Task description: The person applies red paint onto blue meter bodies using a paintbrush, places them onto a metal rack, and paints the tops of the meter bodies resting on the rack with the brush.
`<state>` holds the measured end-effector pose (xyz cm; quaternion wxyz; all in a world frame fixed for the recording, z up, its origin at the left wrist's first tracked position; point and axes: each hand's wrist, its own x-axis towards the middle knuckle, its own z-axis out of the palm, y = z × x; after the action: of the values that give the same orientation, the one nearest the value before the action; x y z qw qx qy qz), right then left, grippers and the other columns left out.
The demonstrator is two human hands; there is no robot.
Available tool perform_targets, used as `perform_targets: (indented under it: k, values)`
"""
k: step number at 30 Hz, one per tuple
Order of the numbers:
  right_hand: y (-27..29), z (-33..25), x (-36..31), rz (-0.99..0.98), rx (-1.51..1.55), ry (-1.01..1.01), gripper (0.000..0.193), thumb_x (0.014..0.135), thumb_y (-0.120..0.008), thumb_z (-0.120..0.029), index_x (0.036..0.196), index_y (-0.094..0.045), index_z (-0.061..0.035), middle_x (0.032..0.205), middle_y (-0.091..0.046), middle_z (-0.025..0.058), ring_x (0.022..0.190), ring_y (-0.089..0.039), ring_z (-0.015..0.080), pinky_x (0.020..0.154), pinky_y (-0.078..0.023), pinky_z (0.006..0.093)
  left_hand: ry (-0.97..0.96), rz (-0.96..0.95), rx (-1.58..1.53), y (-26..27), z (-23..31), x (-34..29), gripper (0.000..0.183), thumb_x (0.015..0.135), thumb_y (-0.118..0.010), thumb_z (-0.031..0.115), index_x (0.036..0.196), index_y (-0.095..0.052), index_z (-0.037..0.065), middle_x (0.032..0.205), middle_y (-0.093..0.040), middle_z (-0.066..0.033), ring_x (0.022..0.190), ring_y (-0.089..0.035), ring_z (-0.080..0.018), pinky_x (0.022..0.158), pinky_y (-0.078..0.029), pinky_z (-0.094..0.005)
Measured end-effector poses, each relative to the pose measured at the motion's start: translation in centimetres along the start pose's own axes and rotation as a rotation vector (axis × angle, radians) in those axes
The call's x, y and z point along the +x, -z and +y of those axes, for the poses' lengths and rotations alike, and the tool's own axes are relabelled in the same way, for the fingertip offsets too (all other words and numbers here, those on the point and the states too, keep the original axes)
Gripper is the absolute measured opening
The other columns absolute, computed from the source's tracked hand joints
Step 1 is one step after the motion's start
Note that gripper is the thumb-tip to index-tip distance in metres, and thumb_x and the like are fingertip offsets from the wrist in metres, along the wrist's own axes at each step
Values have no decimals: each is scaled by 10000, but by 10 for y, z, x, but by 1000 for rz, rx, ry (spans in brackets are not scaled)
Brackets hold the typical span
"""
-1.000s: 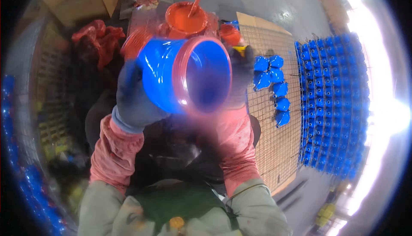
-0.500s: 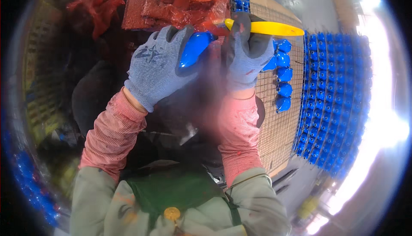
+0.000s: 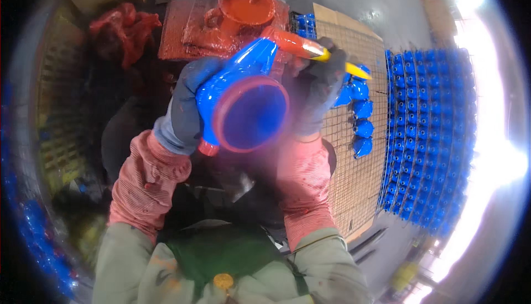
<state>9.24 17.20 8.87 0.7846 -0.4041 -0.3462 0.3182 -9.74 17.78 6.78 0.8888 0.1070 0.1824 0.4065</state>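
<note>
Left hand point(image 3: 185, 110) grips a blue cast flanged fitting point(image 3: 240, 102), red-rimmed mouth tilted up; right hand point(image 3: 321, 96) clasps a yellow-handled paint-loaded brush point(image 3: 310, 50) at it

Harsh white glare pours in from the right rim, washing out the far edge of the rows of blue parts point(image 3: 426, 132) into pure white. The left side sits deep in shadow, nearly black at the border. The blue funnel-shaped piece point(image 3: 243, 105) is close to the lens and soft, its reddish rim smeared, and the sleeves just below it blur too. The wire mesh rack point(image 3: 354, 182) bows with fisheye bend. A dark round vignette frames everything. Colours run heavily saturated.
</note>
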Motion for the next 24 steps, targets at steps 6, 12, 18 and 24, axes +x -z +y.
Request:
perform_targets:
  k: [6,12,18,24]
  values:
    - [-15,36,-17,-286,1081,-872,372,1012,-507,-427,1150,-628,-103,932,-695,44,786,-669,163,698,-568,301,238,-48,-355,5,-48,0,665,935,-579,421,1448,-415,31,1309,-588,-184,1132,-618,-317,961,-518,-467]
    - [-15,33,-34,-253,977,-876,451,996,-512,-487,1159,-624,-81,969,-688,68,843,-661,196,751,-565,331,-11,-196,167,-14,-56,-6,636,930,-641,294,1458,-393,41,1361,-546,-150,1211,-564,-278,1033,-465,-429]
    - [22,24,-35,-193,811,-757,533,980,-516,-547,1168,-619,-60,1006,-681,91,900,-652,229,804,-561,360,9,-474,122,-35,-6,-11,608,957,-635,313,1449,-400,43,1384,-526,-129,1236,-546,-259,1064,-435,-410]
    - [86,6,-51,221,386,-460,623,957,-512,-628,1159,-605,-46,873,-621,39,680,-535,121,605,-480,251,250,-398,-443,-32,2,4,740,915,-595,596,1443,-412,111,1346,-540,-216,1118,-625,-352,844,-611,-419]
